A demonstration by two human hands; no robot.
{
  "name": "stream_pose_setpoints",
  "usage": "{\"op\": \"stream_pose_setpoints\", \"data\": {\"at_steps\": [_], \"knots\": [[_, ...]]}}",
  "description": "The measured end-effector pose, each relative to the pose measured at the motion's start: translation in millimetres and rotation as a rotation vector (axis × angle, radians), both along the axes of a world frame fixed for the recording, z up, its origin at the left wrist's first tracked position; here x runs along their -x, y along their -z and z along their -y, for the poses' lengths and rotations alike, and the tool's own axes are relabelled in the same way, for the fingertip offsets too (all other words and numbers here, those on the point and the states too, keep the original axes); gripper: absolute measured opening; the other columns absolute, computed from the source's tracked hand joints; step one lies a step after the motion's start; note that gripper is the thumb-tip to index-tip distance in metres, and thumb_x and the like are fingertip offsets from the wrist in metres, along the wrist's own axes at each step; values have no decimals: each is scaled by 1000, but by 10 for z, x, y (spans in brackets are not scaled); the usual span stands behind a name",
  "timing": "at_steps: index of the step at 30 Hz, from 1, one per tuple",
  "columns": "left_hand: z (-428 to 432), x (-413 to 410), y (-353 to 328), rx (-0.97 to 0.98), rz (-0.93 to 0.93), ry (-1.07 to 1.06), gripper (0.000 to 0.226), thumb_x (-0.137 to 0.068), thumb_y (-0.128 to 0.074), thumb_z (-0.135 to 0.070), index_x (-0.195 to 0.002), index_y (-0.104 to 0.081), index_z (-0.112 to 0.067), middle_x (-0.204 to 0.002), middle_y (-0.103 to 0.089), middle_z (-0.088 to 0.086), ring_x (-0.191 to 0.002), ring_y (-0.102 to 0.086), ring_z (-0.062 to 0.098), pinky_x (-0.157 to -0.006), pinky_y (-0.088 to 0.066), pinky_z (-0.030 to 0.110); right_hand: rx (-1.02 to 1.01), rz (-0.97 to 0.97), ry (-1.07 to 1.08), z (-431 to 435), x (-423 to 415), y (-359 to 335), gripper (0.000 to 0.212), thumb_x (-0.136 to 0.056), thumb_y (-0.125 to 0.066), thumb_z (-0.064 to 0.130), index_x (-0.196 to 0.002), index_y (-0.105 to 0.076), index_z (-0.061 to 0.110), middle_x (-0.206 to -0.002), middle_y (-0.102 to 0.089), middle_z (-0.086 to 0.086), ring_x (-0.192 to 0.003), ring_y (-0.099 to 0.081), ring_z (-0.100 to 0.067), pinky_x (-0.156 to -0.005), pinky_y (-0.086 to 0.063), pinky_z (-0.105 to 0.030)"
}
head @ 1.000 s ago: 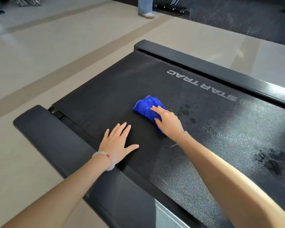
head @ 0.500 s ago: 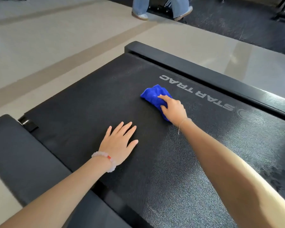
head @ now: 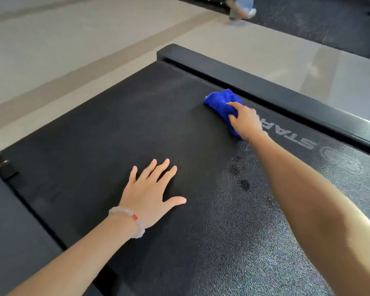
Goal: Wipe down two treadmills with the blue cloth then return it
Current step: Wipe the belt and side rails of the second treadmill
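Head view shows one bunched blue cloth (head: 219, 101) on the black textured treadmill belt (head: 115, 135), partly hidden under the right hand (head: 247, 122), fingers clamped on it; left hand (head: 150, 193) flat on the belt, fingers spread.

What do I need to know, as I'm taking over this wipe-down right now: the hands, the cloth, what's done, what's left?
Left hand: open, fingers spread flat on the treadmill belt.
Right hand: grips the bunched blue cloth and presses it on the belt beside the far side rail.
Done: wiping of this belt is under way; how much is covered cannot be told.
Left: dark spots show on the belt near the right forearm. Finish this treadmill, wipe the second one (not in view), then return the cloth.
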State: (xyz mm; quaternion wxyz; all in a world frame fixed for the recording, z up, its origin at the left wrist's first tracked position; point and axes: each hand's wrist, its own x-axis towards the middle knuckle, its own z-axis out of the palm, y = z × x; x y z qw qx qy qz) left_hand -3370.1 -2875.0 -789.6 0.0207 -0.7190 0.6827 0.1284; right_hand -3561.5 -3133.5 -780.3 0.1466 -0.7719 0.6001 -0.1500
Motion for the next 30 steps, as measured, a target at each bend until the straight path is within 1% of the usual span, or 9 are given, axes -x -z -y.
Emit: {"op": "stream_pose_setpoints", "data": {"at_steps": [2, 5, 8, 11, 13, 14, 20, 26, 30], "knots": [[2, -1, 10, 3, 4, -4, 120, -42, 34, -84, -148, 3, -38, -155, 11, -18, -143, 12, 10, -116, 3, 43, -4, -4, 10, 76, 54, 5, 45, -91, -44, 17, -135, -45, 26, -127, -55, -19, -115, -49, -41, -94, -40, -42], [8, -10, 13, 6, -27, -12, 118, -43, 29, -88, -147, 2, -41, -155, 10, -20, -142, 13, 8, -116, 5, 42, -20, -2, 47, 165, 183, -4, 45, -91, -44, 18, -135, -45, 28, -129, -54, -20, -116, -48, -42, -94, -41, -43], [24, -7, -18, -24, -59, -20, 110, -48, 9, -90, -146, -1, -42, -154, 9, -22, -142, 13, 6, -116, 5, 41, -16, -4, 105, 216, 413, -23, 46, -91, -45, 20, -136, -44, 28, -128, -53, -21, -116, -47, -42, -95, -41, -45], [43, -8, -46, -51, -87, -28, 93, -65, -12, -86, -147, -4, -41, -154, 7, -21, -142, 12, 6, -117, 5, 42, -22, -26, 147, 236, 680, -53, 47, -91, -44, 18, -137, -43, 26, -128, -53, -22, -118, -46, -42, -95, -40, -45], [56, -4, -66, -70, -90, -30, 81, -79, -29, -77, -147, -6, -40, -155, 6, -20, -142, 12, 7, -117, 5, 42, -20, -20, 141, 228, 769, -62, 47, -91, -45, 17, -137, -44, 24, -129, -53, -21, -118, -46, -42, -95, -40, -43], [65, 1, -78, -74, -93, -32, 78, -81, -33, -73, -147, -7, -39, -155, 6, -20, -143, 12, 7, -117, 5, 43, -14, -8, 130, 218, 777, -67, 46, -91, -45, 16, -137, -44, 23, -129, -54, -21, -118, -46, -42, -95, -39, -43], [76, 13, -95, -97, -114, -23, 76, -85, -36, -67, -148, -8, -36, -156, 5, -15, -143, 11, 11, -116, 6, 45, -19, 7, 87, 14, 743, -99, 45, -91, -45, 13, -136, -47, 21, -132, -54, -17, -121, -44, -41, -98, -36, -39], [89, 17, -79, -89, -143, -43, 74, -86, -42, -63, -148, -13, -33, -156, 1, -14, -144, 9, 12, -116, 5, 47, -12, 45, 31, -444, 685, -101, 44, -91, -48, 13, -134, -49, 22, -130, -57, -11, -119, -48, -35, -95, -36, -34], [82, 57, -107, -114, -140, -66, 75, -87, -45, -62, -148, -14, -32, -157, 1, -14, -144, 9, 12, -115, 4, 47, -41, 74, 7, -762, 652, -54, 45, -91, -48, 15, -134, -49, 27, -139, -51, -3, -127, -44, -30, -101, -33, -33]]}}
